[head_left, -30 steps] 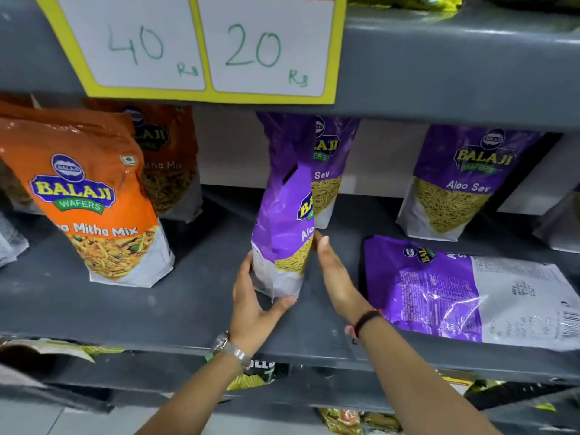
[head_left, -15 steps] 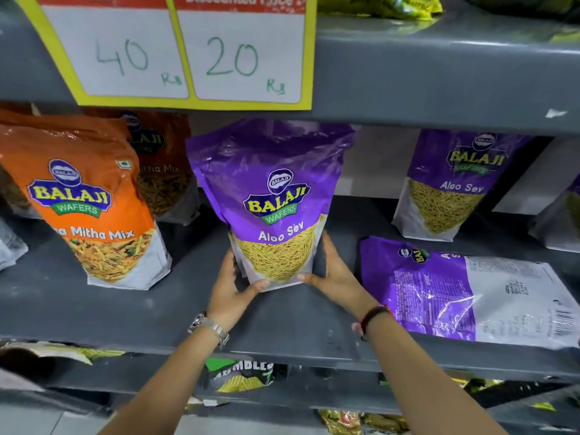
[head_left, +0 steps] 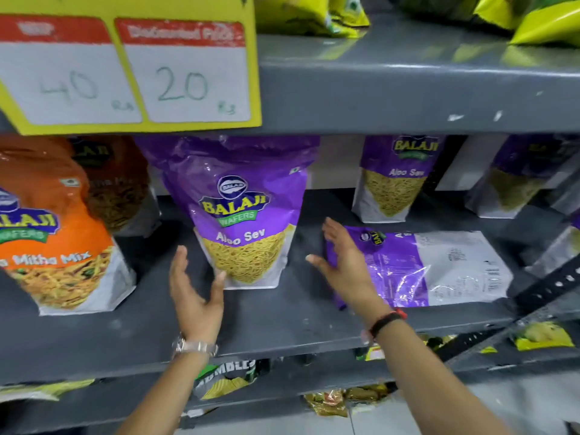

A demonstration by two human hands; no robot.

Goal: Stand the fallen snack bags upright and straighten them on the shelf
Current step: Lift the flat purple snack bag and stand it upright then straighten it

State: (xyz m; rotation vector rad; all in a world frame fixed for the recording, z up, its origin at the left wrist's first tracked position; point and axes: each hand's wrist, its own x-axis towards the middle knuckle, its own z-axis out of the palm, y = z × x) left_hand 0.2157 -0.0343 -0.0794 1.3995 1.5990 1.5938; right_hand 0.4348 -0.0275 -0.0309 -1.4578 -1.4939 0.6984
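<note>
- Purple Aloo Sev snack pouch [head_left: 248, 215] stands upright, front out, mid grey metal shelf [head_left: 266, 321]; top edge lost under the shelf above.
- Left hand [head_left: 194, 296] open, thumb touching or just shy of pouch's lower left corner, cannot tell which.
- Right hand [head_left: 345, 265] open, fingers spread, over left end of flat-lying purple-and-white snack bag [head_left: 439, 268]; contact unclear.
- Orange Mitha Mix pouch [head_left: 53, 233] cut off at left.
- Rear purple pouches blurred.
</note>
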